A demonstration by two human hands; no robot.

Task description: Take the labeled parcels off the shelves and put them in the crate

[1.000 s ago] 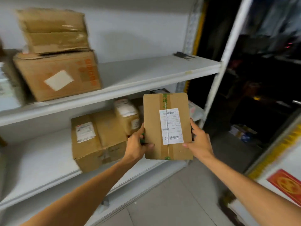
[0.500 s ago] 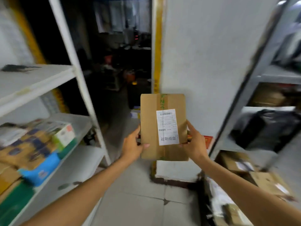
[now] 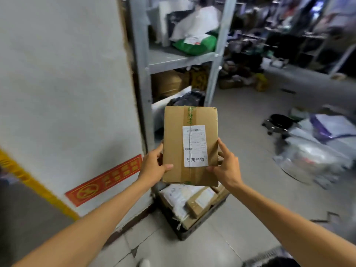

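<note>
Both hands are on the cardboard parcel [image 3: 173, 132], holding it upright in the air above the crate [image 3: 200, 224], with its white label [image 3: 195, 146] facing the camera. The left hand [image 3: 154, 164] grips the left edge, thumb hooked over the front and the other fingers tucked behind. The right hand [image 3: 227, 166] clamps the right edge, thumb pressed by the label's bottom corner and index finger running up the side.

The crate is the dark one on the floor tiles, and it's pretty stuffed already. There's a white mailer bag [image 3: 179, 195] and a small brown box [image 3: 200, 203] on top, right under the parcel, and the parcel hides the crate's far end.

A grey metal rack [image 3: 140, 74] stands just behind the crate. It has a green bag [image 3: 194, 45] on an upper shelf and a black bag [image 3: 186, 100] lower down. Left of the crate there's a white wall [image 3: 67, 83] with a red sign [image 3: 107, 180] and a yellow stripe [image 3: 34, 187] low down. Well off to the crate's right a heap of plastic-wrapped packages [image 3: 312, 151] sprawls on the floor, with a black wheeled thing [image 3: 279, 122] near it that's too blurry to identify.
</note>
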